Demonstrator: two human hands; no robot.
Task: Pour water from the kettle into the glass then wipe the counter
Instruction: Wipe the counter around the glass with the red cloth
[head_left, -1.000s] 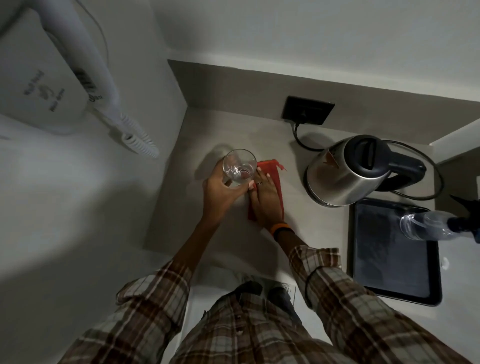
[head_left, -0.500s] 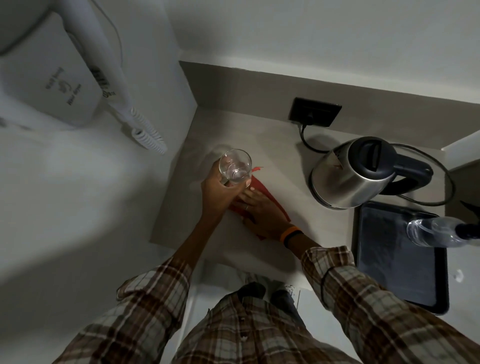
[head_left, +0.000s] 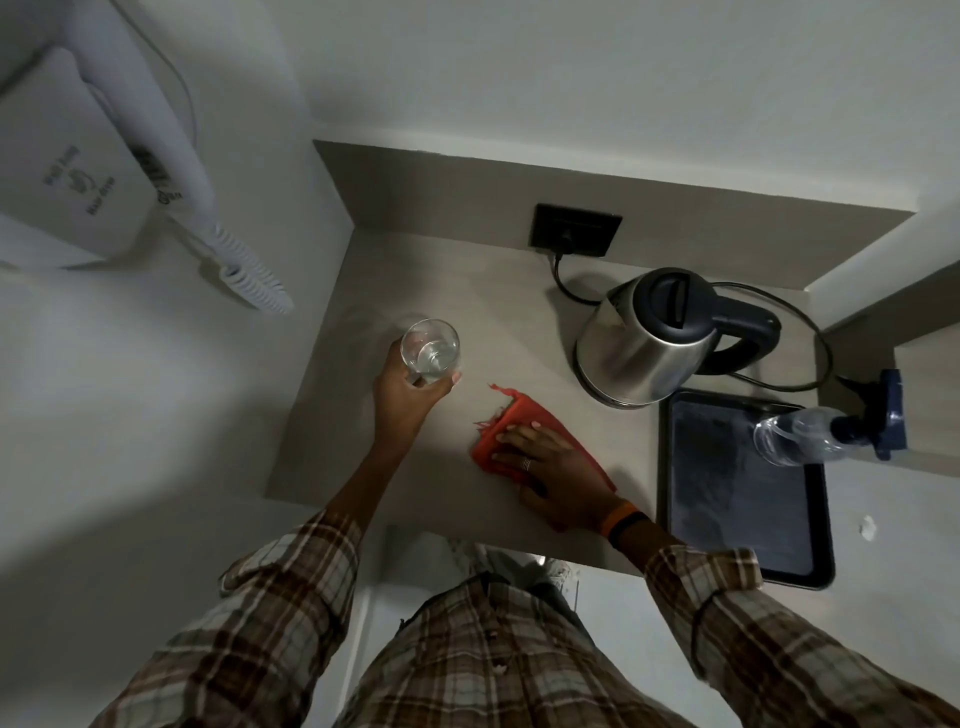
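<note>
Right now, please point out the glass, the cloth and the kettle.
glass (head_left: 430, 349), head view, on its clear wall.
cloth (head_left: 537, 415), head view, on bare red fabric beyond the fingers.
kettle (head_left: 636, 348), head view, on its steel body.

Quick count: 1 glass (head_left: 430, 351) at 9 o'clock, 1 red cloth (head_left: 524, 423) in the middle, 1 kettle (head_left: 649, 343) at 2, 1 black tray (head_left: 743, 499) and 1 spray bottle (head_left: 800, 435) at 3, 2 hands.
</note>
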